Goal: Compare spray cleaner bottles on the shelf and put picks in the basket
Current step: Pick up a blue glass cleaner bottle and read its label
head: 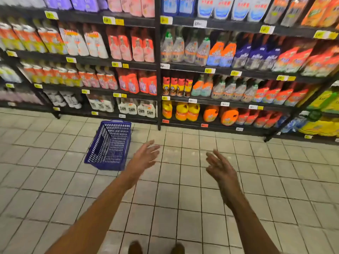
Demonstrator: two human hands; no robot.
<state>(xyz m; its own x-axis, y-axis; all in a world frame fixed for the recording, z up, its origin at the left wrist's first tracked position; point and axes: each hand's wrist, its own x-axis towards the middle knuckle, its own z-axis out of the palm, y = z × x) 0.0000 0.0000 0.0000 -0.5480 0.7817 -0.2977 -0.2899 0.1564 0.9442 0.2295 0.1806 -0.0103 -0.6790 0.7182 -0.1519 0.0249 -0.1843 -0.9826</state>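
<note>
**Head view: both hands free before the cleaner shelves**

Spray cleaner bottles [185, 50], clear-bodied with orange labels and trigger tops, line the dark shelf [216, 69] right of its upright. The blue mesh basket [110, 145] sits on the tiled floor [183, 198], nothing visible inside. Left hand [145, 155] and right hand [220, 165] hang released, fingers spread, grasping nothing.

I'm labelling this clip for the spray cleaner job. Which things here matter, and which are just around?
Matter: spray cleaner bottles on the shelf, blue basket on the floor, left hand, right hand, both holding nothing.

Just around: refill pouches, yellow jugs, price tags.
</note>
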